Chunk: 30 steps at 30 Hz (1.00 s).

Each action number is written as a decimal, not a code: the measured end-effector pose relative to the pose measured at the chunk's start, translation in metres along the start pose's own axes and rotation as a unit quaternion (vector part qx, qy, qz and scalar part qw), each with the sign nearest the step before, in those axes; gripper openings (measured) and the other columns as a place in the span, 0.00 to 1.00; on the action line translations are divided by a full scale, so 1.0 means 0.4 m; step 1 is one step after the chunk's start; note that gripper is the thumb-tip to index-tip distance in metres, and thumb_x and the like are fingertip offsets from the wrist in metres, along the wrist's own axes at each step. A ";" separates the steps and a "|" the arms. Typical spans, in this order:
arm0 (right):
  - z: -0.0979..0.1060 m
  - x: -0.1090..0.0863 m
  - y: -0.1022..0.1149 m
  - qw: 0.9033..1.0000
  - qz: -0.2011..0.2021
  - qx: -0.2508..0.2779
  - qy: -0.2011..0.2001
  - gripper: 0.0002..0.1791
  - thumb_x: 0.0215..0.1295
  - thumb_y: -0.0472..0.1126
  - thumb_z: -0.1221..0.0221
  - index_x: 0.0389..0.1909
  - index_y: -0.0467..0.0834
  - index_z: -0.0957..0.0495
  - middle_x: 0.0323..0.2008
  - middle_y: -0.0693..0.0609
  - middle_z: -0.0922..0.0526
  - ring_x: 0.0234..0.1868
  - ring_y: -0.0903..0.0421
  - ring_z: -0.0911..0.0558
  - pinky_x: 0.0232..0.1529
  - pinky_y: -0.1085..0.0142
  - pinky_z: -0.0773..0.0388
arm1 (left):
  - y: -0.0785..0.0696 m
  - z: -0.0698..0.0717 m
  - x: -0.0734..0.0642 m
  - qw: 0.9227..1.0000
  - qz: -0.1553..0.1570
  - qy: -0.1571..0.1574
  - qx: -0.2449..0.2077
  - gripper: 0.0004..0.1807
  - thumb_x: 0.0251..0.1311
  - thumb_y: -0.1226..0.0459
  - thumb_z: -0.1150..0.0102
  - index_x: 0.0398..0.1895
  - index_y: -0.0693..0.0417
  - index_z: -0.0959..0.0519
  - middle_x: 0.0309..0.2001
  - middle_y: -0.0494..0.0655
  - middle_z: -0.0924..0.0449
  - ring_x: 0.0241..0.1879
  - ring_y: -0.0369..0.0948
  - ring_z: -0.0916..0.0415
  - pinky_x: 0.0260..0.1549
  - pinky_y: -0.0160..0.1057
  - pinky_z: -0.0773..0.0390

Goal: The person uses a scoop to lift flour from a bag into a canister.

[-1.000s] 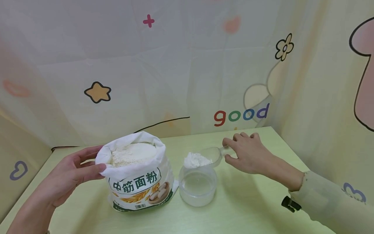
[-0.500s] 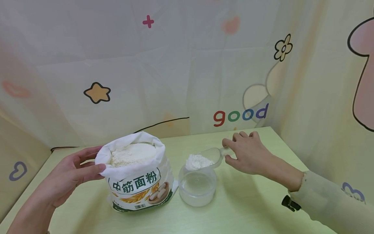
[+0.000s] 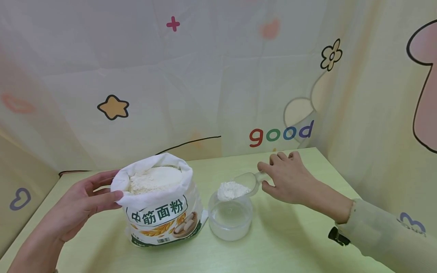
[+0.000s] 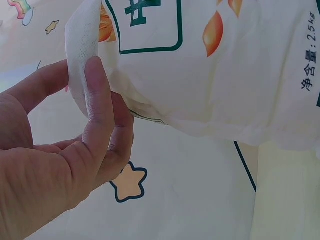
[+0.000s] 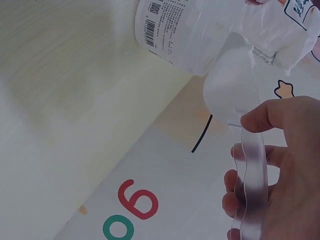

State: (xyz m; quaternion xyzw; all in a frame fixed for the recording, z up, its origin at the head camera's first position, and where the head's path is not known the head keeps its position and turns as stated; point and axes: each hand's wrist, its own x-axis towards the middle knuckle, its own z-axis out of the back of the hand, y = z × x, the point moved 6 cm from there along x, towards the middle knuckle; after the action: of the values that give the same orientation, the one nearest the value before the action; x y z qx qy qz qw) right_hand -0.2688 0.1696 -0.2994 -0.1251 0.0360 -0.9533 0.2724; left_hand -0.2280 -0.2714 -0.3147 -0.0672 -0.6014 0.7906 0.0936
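A white flour bag (image 3: pixel 164 212) stands upright with its top rolled open and flour (image 3: pixel 157 179) showing inside. My left hand (image 3: pixel 85 201) pinches the bag's rolled rim; in the left wrist view the thumb and fingers lie on either side of the white fold (image 4: pixel 82 55). To the right of the bag stands a clear round jar (image 3: pixel 230 223). My right hand (image 3: pixel 288 178) grips the handle of a clear scoop (image 5: pixel 250 170). White flour (image 3: pixel 233 190) is heaped in the scoop's front, over the jar's back rim. Whether scoop and rim touch I cannot tell.
All of this is on a pale yellow-green table (image 3: pixel 273 242). A patterned cloth backdrop (image 3: pixel 191 94) rises behind the table and at its sides. A black clip (image 3: pixel 338 236) hangs by the right sleeve (image 3: pixel 385 231).
The scoop's front, with the flour, has dipped slightly and shifted a little right over the jar. My left hand and the bag have stayed in place.
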 end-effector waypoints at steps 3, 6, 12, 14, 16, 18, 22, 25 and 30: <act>0.002 0.002 0.003 1.000 0.004 -0.007 -0.003 0.13 0.64 0.46 0.39 0.48 0.48 0.19 0.35 0.50 0.24 0.41 0.47 0.26 0.46 0.42 0.32 | 0.000 0.001 0.000 1.000 -0.001 0.000 -0.003 0.37 0.71 0.69 0.40 0.78 0.67 0.45 0.62 0.51 0.30 0.50 0.44 0.17 0.47 0.42 0.14; 0.004 0.004 0.006 1.000 0.010 -0.013 -0.006 0.13 0.63 0.46 0.39 0.47 0.49 0.19 0.34 0.50 0.25 0.40 0.47 0.27 0.47 0.42 0.32 | 0.000 0.001 0.000 1.000 0.000 -0.001 -0.003 0.37 0.71 0.70 0.40 0.78 0.67 0.45 0.62 0.52 0.31 0.50 0.44 0.17 0.47 0.42 0.14; 0.007 0.006 0.012 0.999 0.022 -0.026 -0.017 0.12 0.62 0.45 0.38 0.46 0.49 0.19 0.32 0.51 0.26 0.38 0.49 0.28 0.45 0.45 0.32 | 0.000 0.001 0.001 1.000 -0.002 0.002 0.001 0.38 0.72 0.69 0.40 0.78 0.67 0.46 0.62 0.52 0.31 0.50 0.44 0.17 0.47 0.41 0.15; 0.009 0.007 0.014 0.999 0.026 -0.031 -0.019 0.12 0.62 0.45 0.38 0.45 0.49 0.19 0.31 0.51 0.26 0.38 0.49 0.28 0.45 0.45 0.32 | 0.000 0.001 0.001 1.000 -0.002 0.001 -0.001 0.38 0.71 0.69 0.40 0.78 0.67 0.46 0.62 0.52 0.31 0.50 0.44 0.17 0.47 0.41 0.14; 0.010 0.008 0.017 0.999 0.029 -0.034 -0.020 0.12 0.62 0.46 0.37 0.46 0.49 0.19 0.31 0.51 0.26 0.38 0.49 0.27 0.45 0.46 0.32 | 0.001 0.001 0.001 1.000 -0.002 0.001 -0.003 0.38 0.71 0.70 0.40 0.78 0.67 0.46 0.62 0.51 0.30 0.50 0.45 0.17 0.47 0.41 0.14; 0.011 0.009 0.019 0.999 0.031 -0.037 -0.019 0.12 0.62 0.46 0.37 0.46 0.49 0.19 0.31 0.51 0.26 0.39 0.49 0.27 0.45 0.46 0.32 | 0.001 0.001 0.001 1.000 -0.002 0.001 -0.002 0.38 0.71 0.70 0.40 0.78 0.67 0.46 0.62 0.51 0.30 0.50 0.45 0.17 0.47 0.42 0.14; 0.013 0.011 0.026 0.998 0.039 -0.042 -0.019 0.13 0.61 0.46 0.37 0.46 0.49 0.19 0.32 0.50 0.26 0.40 0.48 0.26 0.44 0.46 0.32 | 0.001 0.001 0.002 1.000 -0.003 0.001 -0.003 0.37 0.71 0.70 0.40 0.78 0.67 0.46 0.61 0.52 0.30 0.49 0.45 0.17 0.47 0.42 0.14; 0.016 0.011 0.031 0.997 0.048 -0.047 -0.024 0.13 0.61 0.46 0.37 0.46 0.49 0.19 0.31 0.50 0.26 0.39 0.48 0.27 0.44 0.46 0.32 | 0.002 0.001 0.002 1.000 -0.003 0.001 -0.006 0.37 0.71 0.70 0.40 0.78 0.67 0.45 0.61 0.51 0.30 0.49 0.45 0.17 0.46 0.42 0.14; 0.020 0.012 0.039 0.996 0.056 -0.058 -0.024 0.14 0.61 0.46 0.36 0.47 0.49 0.18 0.32 0.49 0.25 0.39 0.47 0.28 0.44 0.46 0.32 | 0.003 0.001 0.002 1.000 -0.003 0.000 -0.007 0.37 0.71 0.70 0.40 0.78 0.67 0.45 0.61 0.51 0.30 0.49 0.45 0.17 0.46 0.42 0.14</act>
State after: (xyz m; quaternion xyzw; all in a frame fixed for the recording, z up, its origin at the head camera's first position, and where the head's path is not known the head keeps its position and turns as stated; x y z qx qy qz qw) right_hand -0.2628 0.1540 -0.2927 -0.1613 0.0914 -0.9295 0.3187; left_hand -0.2288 -0.2717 -0.3156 -0.0665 -0.6073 0.7859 0.0956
